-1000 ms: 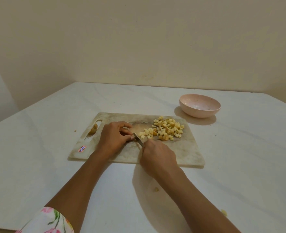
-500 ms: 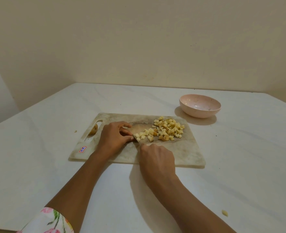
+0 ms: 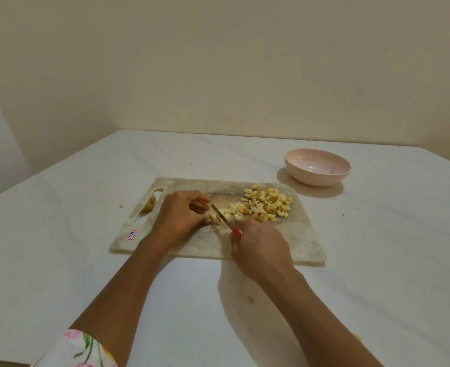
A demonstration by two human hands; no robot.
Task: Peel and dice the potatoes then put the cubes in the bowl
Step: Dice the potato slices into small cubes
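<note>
I see two hands cutting potato on the board.

The left hand [image 3: 181, 215] curls its fingers down on a small potato bit [image 3: 214, 217] near the middle of the board [image 3: 284, 239]. The right hand [image 3: 258, 247] grips the knife [image 3: 222, 217] by its red handle, and the blade leans just beside that bit. A heap of cubes [image 3: 267, 203] sits on the board's far right part. The pink bowl [image 3: 317, 166] stands on the desk [image 3: 86, 260], near the board's far right corner.
</note>
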